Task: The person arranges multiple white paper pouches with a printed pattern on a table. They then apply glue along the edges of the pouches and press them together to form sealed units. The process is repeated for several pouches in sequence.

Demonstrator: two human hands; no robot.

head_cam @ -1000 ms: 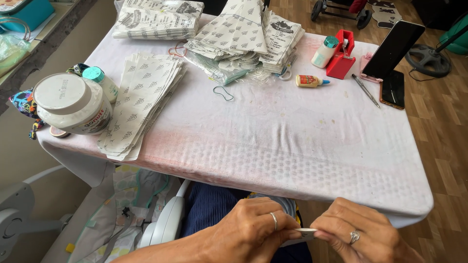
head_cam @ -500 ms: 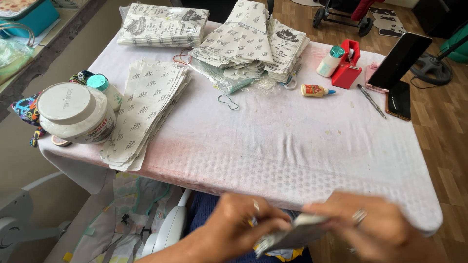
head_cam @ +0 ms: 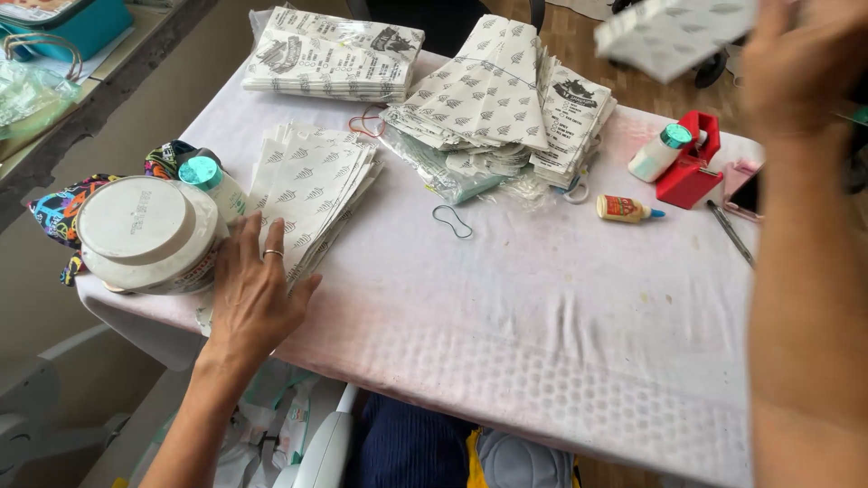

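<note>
Pressing left hand [head_cam: 258,303], fingers spread flat, on fanned paper bags [head_cam: 312,185] at table's left; right hand [head_cam: 796,63] raised, blurred, seemingly gripping folded bag [head_cam: 674,32]. Next: laying it squarely onto stack.

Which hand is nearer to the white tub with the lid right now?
Left. The left hand lies flat on the paper stack, right beside the white tub. The right hand is raised across the table at far right, holding a patterned paper.

Patterned white paper bags [head_cam: 312,181] stacked (fanned) beside round white tub [head_cam: 145,233].
</note>
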